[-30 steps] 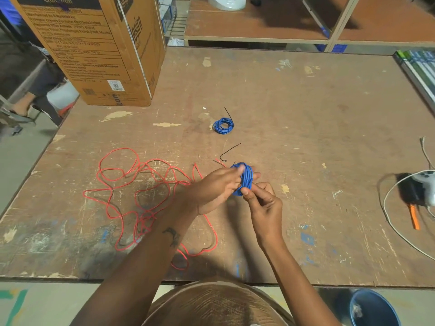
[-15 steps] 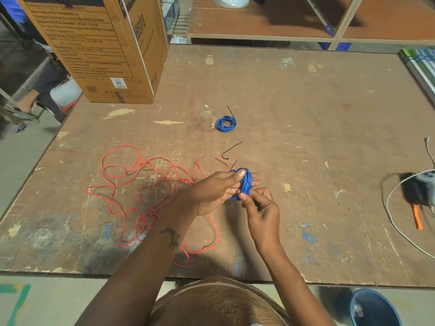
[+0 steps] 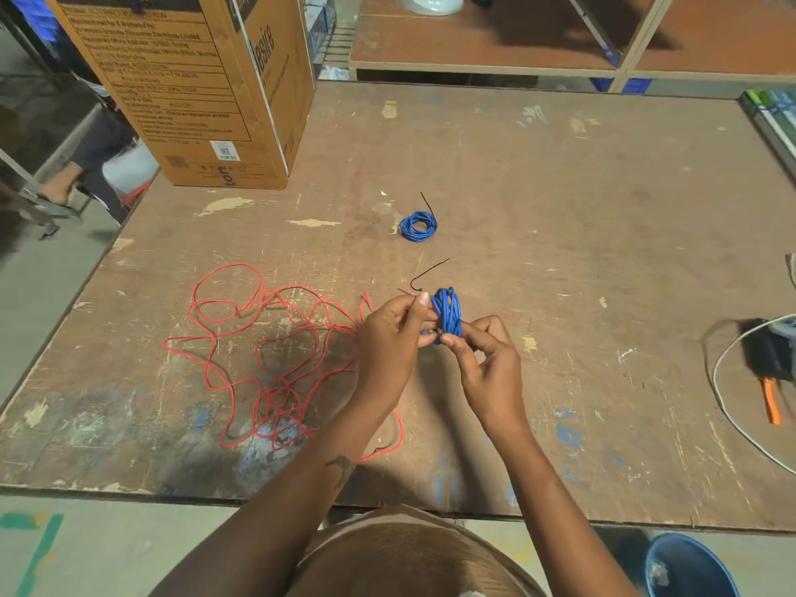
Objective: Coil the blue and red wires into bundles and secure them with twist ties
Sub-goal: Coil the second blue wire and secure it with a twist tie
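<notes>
A blue wire coil (image 3: 449,313) stands on edge above the worn wooden table (image 3: 560,252), held between both hands. My left hand (image 3: 394,338) grips its left side, thumb and fingers curled round the loops. My right hand (image 3: 486,364) pinches the coil's lower edge with thumb and forefinger. A loose black twist tie (image 3: 426,274) lies just behind the coil. Farther back sits a second blue coil (image 3: 417,226), bound with a black tie. The red wire (image 3: 275,351) sprawls in loose tangled loops to the left.
A large cardboard box (image 3: 206,88) stands at the table's back left. At the right edge lie a white cable (image 3: 728,402), a black device (image 3: 762,355) and an orange-handled tool (image 3: 769,402). A blue bucket (image 3: 689,566) sits on the floor at lower right.
Both hands have lifted the blue coil slightly and turned it more upright; my left thumb has come off the top of the coil. The red wire has not moved.
</notes>
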The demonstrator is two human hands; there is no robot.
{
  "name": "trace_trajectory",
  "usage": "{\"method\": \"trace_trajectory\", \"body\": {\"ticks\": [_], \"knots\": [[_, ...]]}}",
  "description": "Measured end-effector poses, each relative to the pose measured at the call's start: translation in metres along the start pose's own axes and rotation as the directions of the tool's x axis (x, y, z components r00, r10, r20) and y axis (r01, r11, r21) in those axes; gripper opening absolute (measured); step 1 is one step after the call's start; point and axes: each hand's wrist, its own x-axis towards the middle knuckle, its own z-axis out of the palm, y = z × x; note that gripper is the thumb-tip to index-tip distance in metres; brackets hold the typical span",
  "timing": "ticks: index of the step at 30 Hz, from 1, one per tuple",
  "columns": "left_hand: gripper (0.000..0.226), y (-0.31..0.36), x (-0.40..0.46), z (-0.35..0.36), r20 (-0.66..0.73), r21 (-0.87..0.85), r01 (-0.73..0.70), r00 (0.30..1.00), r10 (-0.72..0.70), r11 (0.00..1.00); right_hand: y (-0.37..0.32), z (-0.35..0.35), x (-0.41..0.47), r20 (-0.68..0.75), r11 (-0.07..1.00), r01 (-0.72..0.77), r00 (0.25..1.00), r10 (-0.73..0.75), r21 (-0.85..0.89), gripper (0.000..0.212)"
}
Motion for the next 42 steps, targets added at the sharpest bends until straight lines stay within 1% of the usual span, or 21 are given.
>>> {"method": "trace_trajectory", "body": {"ticks": [3,4,5,7,9,11,14,16,18,20,22,24,26,27,29,31,33,35,37,40,42], "knots": [[0.004,-0.011,-0.007,-0.010,-0.098,0.262,-0.263,0.950,0.297,0.929,-0.005,-0.004,0.008,0.035,1.000,0.000,0.999,0.000,0.000,0.012],[0.015,-0.010,-0.008,-0.013,-0.118,0.312,-0.327,0.918,0.378,0.892,-0.006,-0.007,0.011,0.074,1.000,-0.003,0.997,0.003,0.006,0.012],[0.024,-0.008,-0.006,-0.017,-0.100,0.317,-0.395,0.890,0.445,0.862,-0.006,-0.010,0.014,0.131,1.000,-0.002,0.991,0.000,0.010,0.012],[0.032,0.004,0.001,-0.022,0.046,0.298,-0.497,0.860,0.508,0.815,-0.008,-0.015,0.021,0.261,1.000,0.001,0.965,-0.006,0.018,0.015],[0.041,0.009,0.007,-0.021,0.149,0.262,-0.504,0.864,0.481,0.823,-0.012,-0.013,0.024,0.364,0.998,-0.008,0.931,-0.017,0.067,0.016],[0.060,0.008,0.009,-0.013,0.065,0.214,-0.448,0.893,0.445,0.868,-0.018,-0.006,0.024,0.413,0.982,-0.060,0.911,-0.020,0.179,0.016],[0.068,0.010,0.006,-0.002,-0.130,0.176,-0.377,0.907,0.402,0.909,-0.024,0.007,0.020,0.379,0.963,-0.104,0.925,0.001,0.250,0.020],[0.068,0.012,0.008,0.002,-0.174,0.135,-0.371,0.904,0.390,0.919,-0.023,0.011,0.019,0.344,0.969,-0.081,0.939,-0.004,0.231,0.019],[0.065,0.008,0.009,0.003,-0.148,0.085,-0.351,0.921,0.360,0.932,-0.024,0.009,0.019,0.367,0.974,-0.078,0.930,-0.006,0.213,0.017],[0.058,0.002,0.010,-0.001,-0.079,0.148,-0.365,0.922,0.379,0.919,-0.024,0.003,0.021,0.431,0.984,-0.077,0.902,0.001,0.159,0.016],[0.047,-0.003,0.015,-0.013,0.105,0.293,-0.469,0.882,0.460,0.833,-0.024,-0.009,0.027,0.488,0.998,-0.038,0.873,0.013,0.041,0.020],[0.039,-0.008,0.027,-0.028,0.343,0.396,-0.582,0.811,0.474,0.710,-0.020,-0.022,0.036,0.525,0.977,0.107,0.851,0.007,-0.186,0.027],[0.037,-0.012,0.043,-0.040,0.526,0.434,-0.633,0.756,0.389,0.641,-0.020,-0.028,0.044,0.565,0.857,0.289,0.825,0.003,-0.426,0.027],[0.039,-0.014,0.049,-0.042,0.592,0.441,-0.637,0.736,0.328,0.633,-0.022,-0.028,0.047,0.583,0.814,0.337,0.812,0.003,-0.474,0.024],[0.043,-0.018,0.053,-0.040,0.656,0.408,-0.547,0.732,0.181,0.731,-0.023,-0.026,0.055,0.605,0.799,0.361,0.796,0.005,-0.481,0.021],[0.043,-0.019,0.052,-0.036,0.620,0.340,-0.303,0.784,0.030,0.890,-0.025,-0.026,0.064,0.619,0.816,0.345,0.785,0.021,-0.465,0.016],[0.044,-0.020,0.055,-0.036,0.594,0.295,-0.159,0.803,-0.051,0.942,-0.027,-0.025,0.073,0.651,0.838,0.313,0.756,0.066,-0.448,0.023],[0.044,-0.018,0.059,-0.035,0.609,0.284,-0.158,0.792,-0.051,0.946,-0.027,-0.025,0.078,0.674,0.895,0.234,0.733,0.094,-0.379,0.023],[0.045,-0.018,0.059,-0.028,0.563,0.263,-0.116,0.825,-0.054,0.958,-0.028,-0.025,0.082,0.686,0.953,0.129,0.721,0.101,-0.275,0.020],[0.042,-0.032,0.065,-0.020,0.361,0.278,-0.164,0.931,0.055,0.947,-0.025,-0.024,0.089,0.689,0.988,-0.010,0.716,0.114,-0.153,0.018],[0.045,-0.038,0.067,-0.017,0.250,0.323,-0.184,0.963,0.104,0.928,-0.022,-0.021,0.092,0.685,0.993,-0.055,0.720,0.113,-0.106,0.017]]}}
